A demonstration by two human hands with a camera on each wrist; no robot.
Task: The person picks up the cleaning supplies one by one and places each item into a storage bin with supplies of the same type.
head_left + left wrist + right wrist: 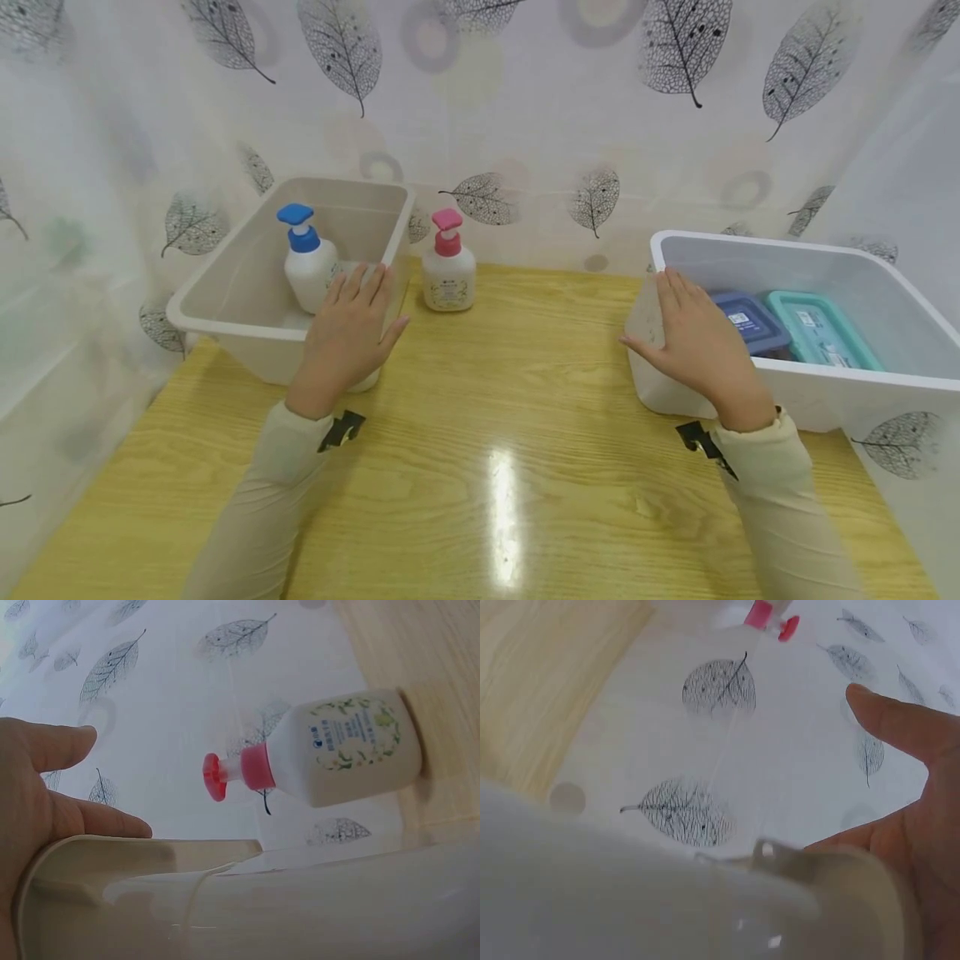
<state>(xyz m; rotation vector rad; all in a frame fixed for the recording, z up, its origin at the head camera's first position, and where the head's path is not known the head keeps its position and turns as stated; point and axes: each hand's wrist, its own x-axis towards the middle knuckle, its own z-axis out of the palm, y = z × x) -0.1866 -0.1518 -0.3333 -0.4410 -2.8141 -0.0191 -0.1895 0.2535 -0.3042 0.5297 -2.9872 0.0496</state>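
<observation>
My left hand (pixel 348 329) rests on the near right corner of a beige plastic bin (pixel 232 329), its fingers straight and the thumb held apart. Inside that bin stands a white pump bottle (pixel 309 275) with a blue pump head. Just right of the bin, a white pump bottle with a pink head (pixel 448 279) stands upright on the table; the left wrist view shows its floral label (pixel 356 735). Over the left rim of a white bin (pixel 847 375) lies my right hand (pixel 697 342), fingers extended. A blue-lidded container (pixel 750 321) and a teal-lidded container (pixel 821 329) lie in the white bin.
Both bins stand on a wood-grain table (pixel 525 400), one at each side. Behind and around the table hangs a pale curtain (pixel 510 108) printed with dark leaves. A bright light reflection (pixel 504 517) shows on the tabletop near the front.
</observation>
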